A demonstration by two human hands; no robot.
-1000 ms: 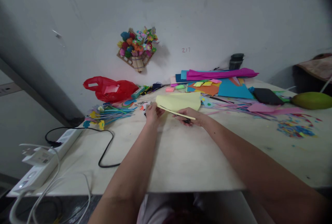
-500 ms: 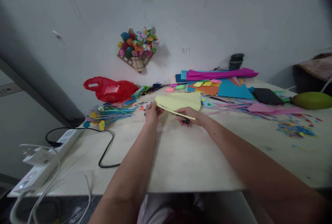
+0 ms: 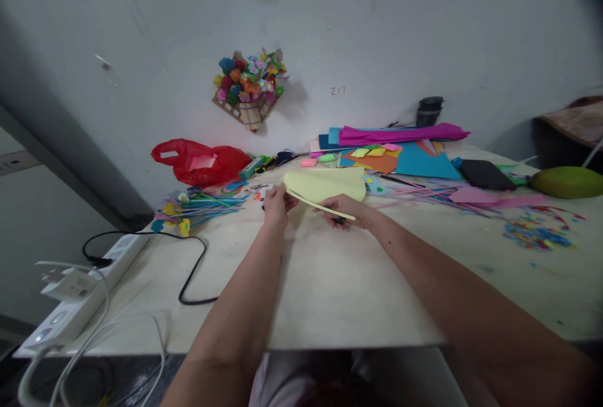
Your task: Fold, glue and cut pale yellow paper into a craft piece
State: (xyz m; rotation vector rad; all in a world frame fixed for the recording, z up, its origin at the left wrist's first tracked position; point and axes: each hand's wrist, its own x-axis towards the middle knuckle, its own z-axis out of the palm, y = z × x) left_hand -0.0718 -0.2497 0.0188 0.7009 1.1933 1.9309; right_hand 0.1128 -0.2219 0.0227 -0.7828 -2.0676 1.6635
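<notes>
A pale yellow sheet (image 3: 325, 183), paper or thin foam, is held just above the table. My left hand (image 3: 277, 203) is closed on its left end. My right hand (image 3: 346, 209) is closed around dark-handled scissors (image 3: 338, 221), mostly hidden by the fingers, at the sheet's near edge. A narrow yellow strip (image 3: 325, 207), cut along that edge, runs from my left hand across the back of my right hand. The scissor blades are hard to make out.
A red plastic bag (image 3: 202, 165) and craft flowers on stems (image 3: 202, 206) lie left. Coloured sheets (image 3: 424, 162), a black flat case (image 3: 487, 174) and small colourful scraps (image 3: 537, 234) lie right. A power strip (image 3: 80, 297) with cables lines the left edge.
The scissor blades, partly visible along the strip before, are now less visible. The strip's free end has shifted slightly downward; both hands stay nearly in place.
</notes>
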